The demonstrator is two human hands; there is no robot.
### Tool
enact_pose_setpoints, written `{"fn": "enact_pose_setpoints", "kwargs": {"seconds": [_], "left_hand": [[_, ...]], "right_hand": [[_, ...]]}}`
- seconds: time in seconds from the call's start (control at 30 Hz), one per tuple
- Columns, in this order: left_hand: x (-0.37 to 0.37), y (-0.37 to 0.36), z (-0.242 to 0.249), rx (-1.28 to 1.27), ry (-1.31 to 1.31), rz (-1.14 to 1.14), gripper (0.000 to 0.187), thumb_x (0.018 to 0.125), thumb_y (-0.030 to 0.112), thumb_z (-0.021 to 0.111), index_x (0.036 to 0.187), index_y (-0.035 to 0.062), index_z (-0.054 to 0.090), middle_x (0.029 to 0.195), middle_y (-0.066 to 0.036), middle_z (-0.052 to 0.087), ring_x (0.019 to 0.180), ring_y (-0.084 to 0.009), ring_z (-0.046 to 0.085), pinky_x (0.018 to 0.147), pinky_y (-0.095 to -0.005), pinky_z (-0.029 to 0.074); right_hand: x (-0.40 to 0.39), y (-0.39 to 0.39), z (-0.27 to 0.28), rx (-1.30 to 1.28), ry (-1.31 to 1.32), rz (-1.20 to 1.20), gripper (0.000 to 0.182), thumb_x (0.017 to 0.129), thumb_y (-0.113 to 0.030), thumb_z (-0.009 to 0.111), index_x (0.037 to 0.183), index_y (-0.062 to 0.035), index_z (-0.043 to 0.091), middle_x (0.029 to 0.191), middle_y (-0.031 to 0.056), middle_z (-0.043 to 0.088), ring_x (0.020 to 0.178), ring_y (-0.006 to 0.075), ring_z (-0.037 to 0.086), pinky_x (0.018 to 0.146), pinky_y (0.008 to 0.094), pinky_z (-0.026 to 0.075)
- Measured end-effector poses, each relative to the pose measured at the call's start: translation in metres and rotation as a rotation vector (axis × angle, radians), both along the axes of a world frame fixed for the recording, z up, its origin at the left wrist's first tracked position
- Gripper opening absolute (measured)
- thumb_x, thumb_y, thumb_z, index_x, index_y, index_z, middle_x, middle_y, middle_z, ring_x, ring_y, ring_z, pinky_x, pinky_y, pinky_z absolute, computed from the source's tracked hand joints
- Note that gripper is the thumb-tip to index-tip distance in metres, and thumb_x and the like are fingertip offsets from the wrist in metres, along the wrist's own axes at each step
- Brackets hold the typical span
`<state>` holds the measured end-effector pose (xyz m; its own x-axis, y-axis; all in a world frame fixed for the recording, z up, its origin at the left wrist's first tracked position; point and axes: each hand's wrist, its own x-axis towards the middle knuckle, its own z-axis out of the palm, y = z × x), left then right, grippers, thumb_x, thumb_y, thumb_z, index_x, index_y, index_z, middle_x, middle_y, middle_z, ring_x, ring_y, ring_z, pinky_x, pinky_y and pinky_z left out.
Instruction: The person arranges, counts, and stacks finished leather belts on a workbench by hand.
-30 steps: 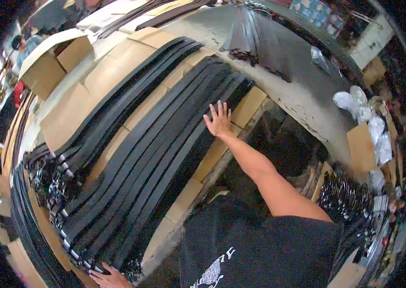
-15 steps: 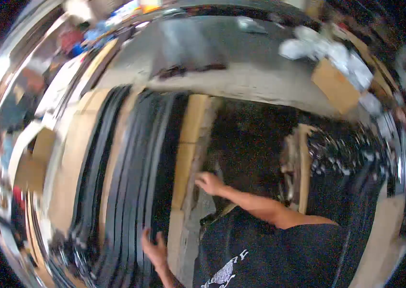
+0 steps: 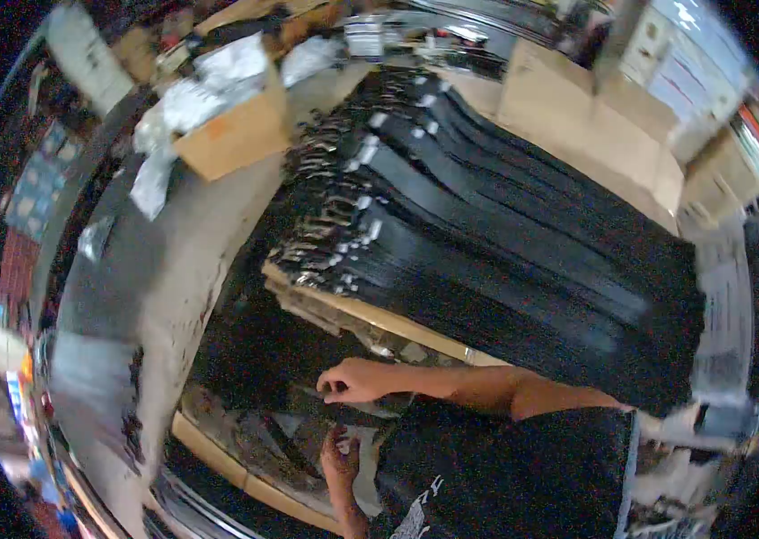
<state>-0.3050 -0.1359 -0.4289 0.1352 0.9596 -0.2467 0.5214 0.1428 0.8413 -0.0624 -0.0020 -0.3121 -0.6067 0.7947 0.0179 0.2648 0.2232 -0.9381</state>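
Note:
My right hand (image 3: 353, 380) hangs over the dark gap in front of my body. Its fingers are loosely bent and apart, with nothing seen in them. Just below it is my left hand (image 3: 341, 460), thumb and fingers apart, also holding nothing visible. Neither hand touches the big stack of long black pieces (image 3: 505, 260) beyond my right arm. White tags and shiny bits line the near-left ends of that stack. What exactly the black pieces are, I cannot make out. Motion blurs much of the view.
A cardboard edge (image 3: 379, 314) borders the black stack. Behind it stands a large cardboard sheet (image 3: 568, 108). At upper left, a cardboard box (image 3: 236, 135) has clear plastic bags (image 3: 218, 76) on it. Another cardboard-edged platform (image 3: 218, 454) lies at lower left.
My view has swung right, from the grey-black stack on the left to the tagged black stack. My hands have come closer together, away from the left stack.

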Motion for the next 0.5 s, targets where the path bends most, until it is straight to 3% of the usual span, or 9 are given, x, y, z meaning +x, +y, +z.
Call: {"fn": "enact_pose_setpoints", "kwargs": {"seconds": [0.2, 0.23, 0.27, 0.3, 0.37, 0.43, 0.5], "left_hand": [[-0.011, 0.045, -0.045, -0.094, -0.142, -0.13, 0.044, 0.076, 0.018, 0.074, 0.113, 0.002, 0.056, 0.1, -0.016, 0.064, 0.08, -0.0298, 0.063, 0.07, -0.0384, 0.051], [-0.007, 0.049, -0.039, -0.151, -0.19, -0.143, 0.044, 0.076, 0.019, 0.074, 0.113, 0.0026, 0.056, 0.1, -0.016, 0.064, 0.08, -0.0302, 0.063, 0.07, -0.0385, 0.051], [0.003, 0.054, -0.024, -0.137, -0.155, -0.192, 0.044, 0.076, 0.02, 0.074, 0.113, 0.0032, 0.056, 0.1, -0.016, 0.064, 0.08, -0.0306, 0.063, 0.071, -0.0385, 0.051], [0.013, 0.06, -0.01, -0.12, -0.121, -0.241, 0.044, 0.076, 0.022, 0.074, 0.113, 0.0038, 0.057, 0.1, -0.016, 0.064, 0.081, -0.031, 0.063, 0.071, -0.0385, 0.051], [0.032, 0.059, 0.04, 0.047, 0.118, -0.388, 0.046, 0.077, 0.025, 0.073, 0.114, 0.0047, 0.056, 0.101, -0.016, 0.064, 0.081, -0.0318, 0.063, 0.071, -0.0386, 0.051], [0.026, 0.048, 0.024, -0.108, -0.022, -0.25, 0.048, 0.077, 0.028, 0.073, 0.116, 0.0049, 0.056, 0.102, -0.017, 0.064, 0.083, -0.0323, 0.063, 0.072, -0.039, 0.051], [0.005, 0.038, -0.012, -0.168, 0.032, -0.201, 0.05, 0.077, 0.031, 0.072, 0.116, 0.0046, 0.056, 0.103, -0.018, 0.064, 0.083, -0.0329, 0.063, 0.072, -0.0401, 0.051]], "right_hand": [[0.078, 0.019, 0.046, 0.204, 0.01, -0.453, 0.028, 0.084, -0.033, 0.065, 0.097, -0.0077, 0.065, 0.081, 0.0118, 0.067, 0.068, 0.0279, 0.064, 0.066, 0.0389, 0.051], [0.094, 0.023, 0.072, 0.194, 0.013, -0.571, 0.024, 0.083, -0.03, 0.065, 0.09, -0.0069, 0.066, 0.081, 0.0133, 0.067, 0.07, 0.0302, 0.064, 0.067, 0.0405, 0.051], [0.114, 0.043, 0.061, 0.419, -0.124, -0.708, 0.02, 0.082, -0.021, 0.066, 0.09, -0.0034, 0.065, 0.077, 0.0123, 0.064, 0.066, 0.0233, 0.061, 0.063, 0.0345, 0.05], [0.137, 0.058, 0.073, 0.558, -0.183, -0.803, 0.017, 0.08, -0.019, 0.068, 0.086, -0.0033, 0.066, 0.078, 0.0132, 0.064, 0.067, 0.0244, 0.062, 0.063, 0.035, 0.05], [0.184, 0.094, 0.082, 0.603, -0.278, -1.073, 0.02, 0.075, -0.018, 0.071, 0.086, -0.0018, 0.067, 0.083, 0.0149, 0.065, 0.075, 0.0257, 0.064, 0.065, 0.0354, 0.05], [0.237, 0.144, 0.065, 0.785, -0.328, -1.189, 0.026, 0.074, -0.02, 0.073, 0.091, -0.0013, 0.066, 0.085, 0.0169, 0.065, 0.08, 0.0296, 0.064, 0.071, 0.037, 0.051], [0.269, 0.173, 0.058, 0.742, -0.53, -1.132, 0.037, 0.071, -0.024, 0.075, 0.098, -0.0005, 0.065, 0.089, 0.019, 0.065, 0.085, 0.0353, 0.063, 0.077, 0.0397, 0.05]]}}
